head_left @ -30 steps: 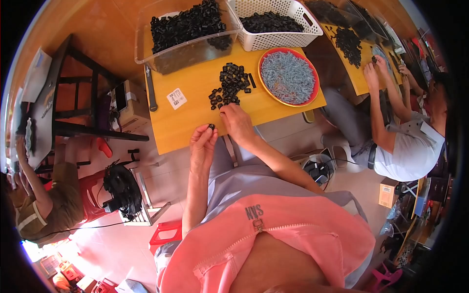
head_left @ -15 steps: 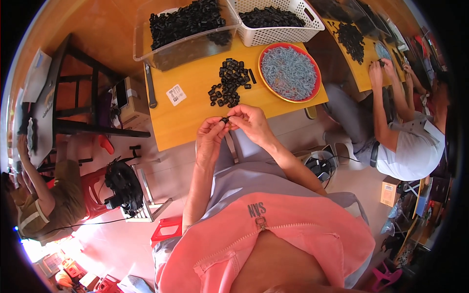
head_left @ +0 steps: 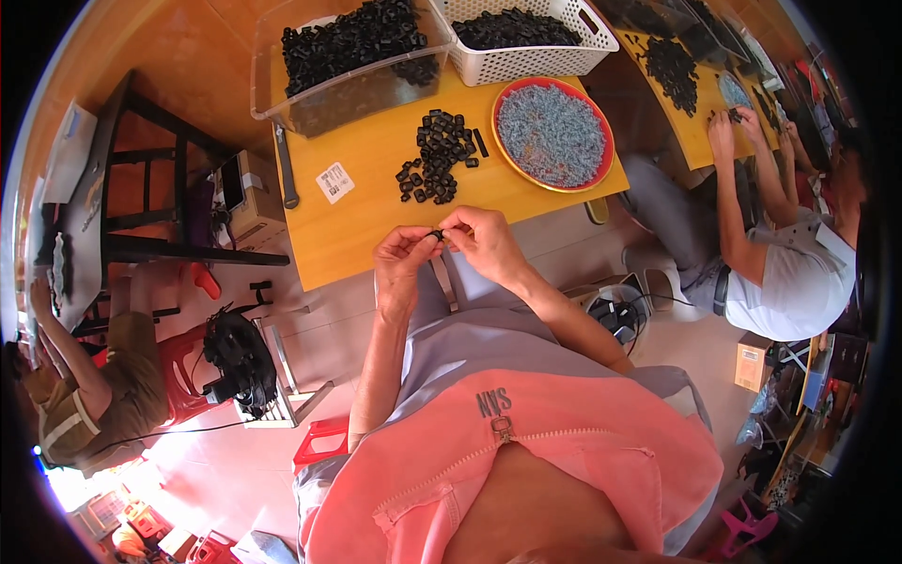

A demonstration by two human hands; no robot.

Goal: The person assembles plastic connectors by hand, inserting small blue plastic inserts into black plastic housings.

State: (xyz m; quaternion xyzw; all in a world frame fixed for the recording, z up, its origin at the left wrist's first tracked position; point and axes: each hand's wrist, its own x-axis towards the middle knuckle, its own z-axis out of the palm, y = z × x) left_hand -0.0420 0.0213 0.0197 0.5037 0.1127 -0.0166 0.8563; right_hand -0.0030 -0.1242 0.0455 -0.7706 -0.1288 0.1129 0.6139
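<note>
In front of the table's near edge, my left hand [head_left: 399,265] pinches a small black plastic part [head_left: 437,235] between thumb and fingertips. My right hand [head_left: 484,244] is closed in a pinch on the same part from the other side. Fingertips cover most of it, so its exact shape is hard to make out. A loose pile of similar black plastic parts [head_left: 438,155] lies on the yellow table [head_left: 366,230] just beyond my hands. To the right of the pile stands a round red dish [head_left: 612,155] heaped with tiny grey-blue pieces [head_left: 550,132], too small to name.
A clear plastic bin [head_left: 338,108] and a white perforated basket [head_left: 526,68], both holding black parts, stand at the back. A dark long-handled tool [head_left: 286,169] and a white label card [head_left: 334,182] lie left. Co-workers sit at the right [head_left: 789,273] and left [head_left: 117,376].
The view has shifted slightly. Both hands stay together on the small black part, with only slight finger movement.
</note>
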